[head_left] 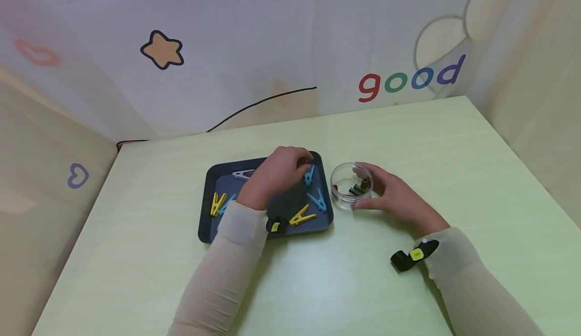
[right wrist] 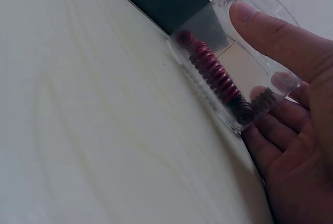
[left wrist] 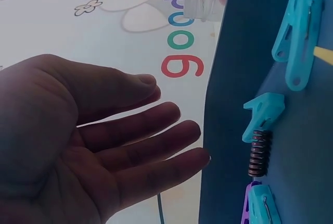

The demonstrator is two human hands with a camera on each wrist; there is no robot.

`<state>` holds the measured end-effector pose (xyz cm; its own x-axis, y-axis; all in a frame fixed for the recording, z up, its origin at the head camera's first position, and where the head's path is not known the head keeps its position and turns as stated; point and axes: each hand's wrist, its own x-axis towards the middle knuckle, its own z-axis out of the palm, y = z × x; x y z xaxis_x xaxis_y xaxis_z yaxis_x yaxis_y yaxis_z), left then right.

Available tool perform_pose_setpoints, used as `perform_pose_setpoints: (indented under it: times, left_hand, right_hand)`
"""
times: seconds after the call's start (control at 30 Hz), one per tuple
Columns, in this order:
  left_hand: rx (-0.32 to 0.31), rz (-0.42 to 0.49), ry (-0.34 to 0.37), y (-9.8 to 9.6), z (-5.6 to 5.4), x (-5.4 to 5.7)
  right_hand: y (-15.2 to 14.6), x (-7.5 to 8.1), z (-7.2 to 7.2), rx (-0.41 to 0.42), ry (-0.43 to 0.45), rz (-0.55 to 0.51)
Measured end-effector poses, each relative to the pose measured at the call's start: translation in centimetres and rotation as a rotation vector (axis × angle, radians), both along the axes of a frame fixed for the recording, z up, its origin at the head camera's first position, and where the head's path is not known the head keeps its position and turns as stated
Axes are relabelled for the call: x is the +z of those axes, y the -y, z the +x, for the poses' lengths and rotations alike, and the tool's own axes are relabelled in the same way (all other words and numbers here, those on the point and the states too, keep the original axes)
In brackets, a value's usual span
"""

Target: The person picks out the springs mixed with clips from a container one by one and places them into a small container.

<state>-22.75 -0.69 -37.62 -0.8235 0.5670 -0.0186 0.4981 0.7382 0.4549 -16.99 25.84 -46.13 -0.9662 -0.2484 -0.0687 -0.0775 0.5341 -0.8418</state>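
Note:
My left hand (head_left: 279, 174) is over the far right part of a dark tray (head_left: 202, 220), its fingers loosely bent with nothing between them in the left wrist view. Blue clothespins (head_left: 317, 201) and yellow clothespins (head_left: 301, 216) lie in the tray around it. A dark coil spring (left wrist: 257, 153) lies there too, against a small blue clothespin (left wrist: 266, 110). Just right of the tray, my right hand (head_left: 399, 197) grips a clear round container (head_left: 343, 204) between thumb and fingers. Inside it are a red spring (right wrist: 214, 73) and dark springs (right wrist: 264, 99).
At the tray's left side lie another yellow clothespin (head_left: 217, 205) and a pale clothespin (head_left: 243, 174). Both tray and container are on a light wooden table (head_left: 340, 285). A printed curtain (head_left: 254, 38) hangs behind the table and along its sides.

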Motion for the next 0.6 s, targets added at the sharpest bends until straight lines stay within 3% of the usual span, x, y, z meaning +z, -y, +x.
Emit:
perform_pose_setpoints:
  times: [0.6]
  left_hand:
    - [0.003,-0.018,0.007,-0.19,-0.11,-0.45]
  right_hand:
    - [-0.08,-0.11,-0.09,0.0,-0.005,0.007]
